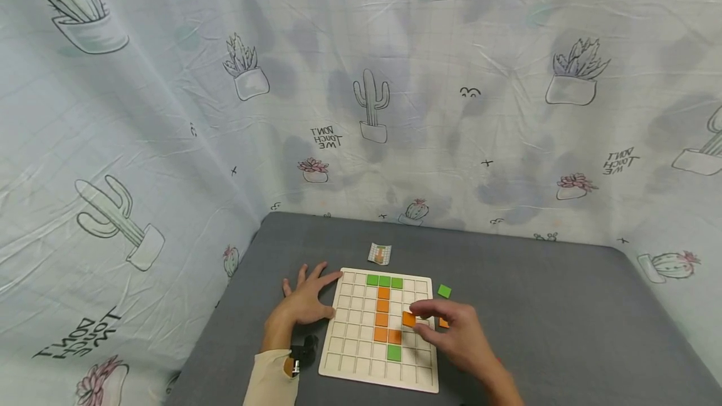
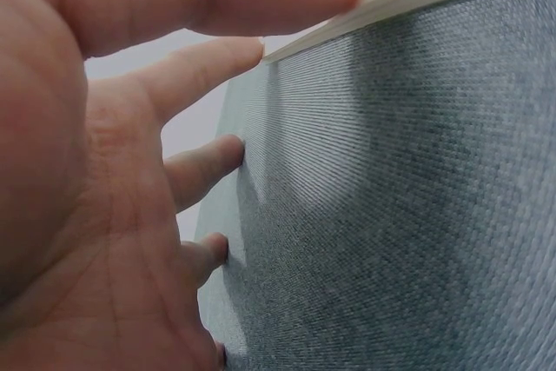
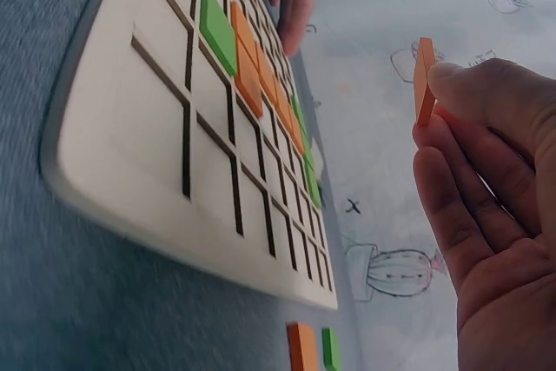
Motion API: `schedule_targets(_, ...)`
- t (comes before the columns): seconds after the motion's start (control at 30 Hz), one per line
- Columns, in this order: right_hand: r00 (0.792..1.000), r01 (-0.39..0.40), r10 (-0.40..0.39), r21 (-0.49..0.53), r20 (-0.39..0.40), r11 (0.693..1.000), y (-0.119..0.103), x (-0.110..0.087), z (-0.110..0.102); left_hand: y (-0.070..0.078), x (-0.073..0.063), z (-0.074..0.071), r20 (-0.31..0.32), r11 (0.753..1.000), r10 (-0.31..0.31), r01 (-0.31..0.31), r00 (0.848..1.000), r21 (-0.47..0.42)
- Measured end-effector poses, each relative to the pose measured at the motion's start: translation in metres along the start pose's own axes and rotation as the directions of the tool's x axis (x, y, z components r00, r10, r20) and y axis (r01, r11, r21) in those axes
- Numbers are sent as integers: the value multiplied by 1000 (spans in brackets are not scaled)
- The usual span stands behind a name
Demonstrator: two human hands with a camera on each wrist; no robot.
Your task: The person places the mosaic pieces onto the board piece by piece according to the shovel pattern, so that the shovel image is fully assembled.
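Observation:
An orange square tile [image 1: 408,319] is pinched between thumb and fingers of my right hand [image 1: 458,334], above the right part of a pale grid board [image 1: 352,346]. The right wrist view shows this orange tile [image 3: 424,82] edge-on at the fingertips. Three green tiles [image 1: 385,281] sit in the board's far row. Below them runs a column of orange tiles [image 1: 383,306], with one more orange tile [image 1: 394,336] beside its near end and a green tile [image 1: 393,353] under that. With fingers spread, my left hand [image 1: 304,301] touches the board's left edge.
A small printed card [image 1: 380,254] with a coloured grid pattern lies beyond the board. Right of the board are a loose green tile [image 1: 444,291] and an orange tile [image 1: 444,323] partly hidden by my right hand. A patterned curtain [image 1: 417,161] surrounds the grey table [image 1: 541,318].

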State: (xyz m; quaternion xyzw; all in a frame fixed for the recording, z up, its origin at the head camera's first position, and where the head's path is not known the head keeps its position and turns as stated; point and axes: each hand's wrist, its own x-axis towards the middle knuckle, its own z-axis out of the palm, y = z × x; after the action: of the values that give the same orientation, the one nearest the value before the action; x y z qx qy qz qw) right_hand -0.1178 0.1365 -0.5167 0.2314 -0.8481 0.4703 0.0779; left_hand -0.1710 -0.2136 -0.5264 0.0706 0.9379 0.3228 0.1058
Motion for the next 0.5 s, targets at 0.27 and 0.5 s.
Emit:
schedule_targets(0.27,998,54,-55,35,18,998,-1,6,15,0,-1,-1,2,1000,5,-5,1000,-7)
schedule_targets(0.5,995,88,-92,73,43,993,-3,11,29,-1,1,1,2,1000,0,0,1000,-2)
